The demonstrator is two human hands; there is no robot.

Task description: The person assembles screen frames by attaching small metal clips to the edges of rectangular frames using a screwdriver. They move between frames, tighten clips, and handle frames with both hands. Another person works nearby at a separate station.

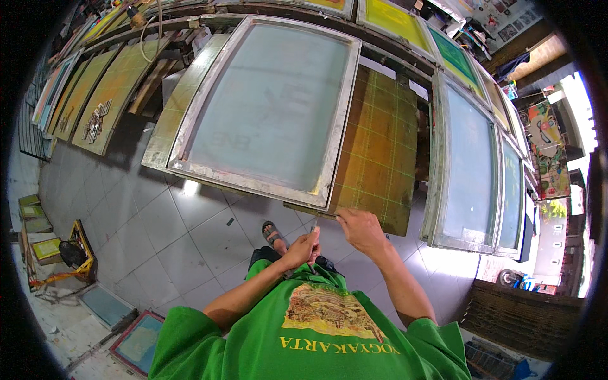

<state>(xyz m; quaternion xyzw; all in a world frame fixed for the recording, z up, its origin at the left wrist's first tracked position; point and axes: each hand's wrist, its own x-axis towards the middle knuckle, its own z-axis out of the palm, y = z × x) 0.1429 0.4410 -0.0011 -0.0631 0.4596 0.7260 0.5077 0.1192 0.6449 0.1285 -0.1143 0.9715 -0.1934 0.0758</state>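
In front of my waist, my left hand (303, 249) is closed around a small, thin grey object (315, 223), whose tip sticks up past the fingers. Its kind cannot be made out. My right hand (362, 232) has its fingers curled in at the front edge of a yellowish-brown board (378, 145) with a light green grid. What it pinches, if anything, is hidden. Just beyond both hands, a large screen-printing frame (269, 107) with whitish mesh and a worn, pale rim rests across this board and a lighter board (166, 144) at its left.
More framed screens (465, 168) lean at the right, with a yellow one (396, 24) at the back. Boards holding small metal pieces (96, 120) stand at the left. Grey floor tiles (190, 234) stretch below, and a yellow-framed item (79, 256) lies at lower left.
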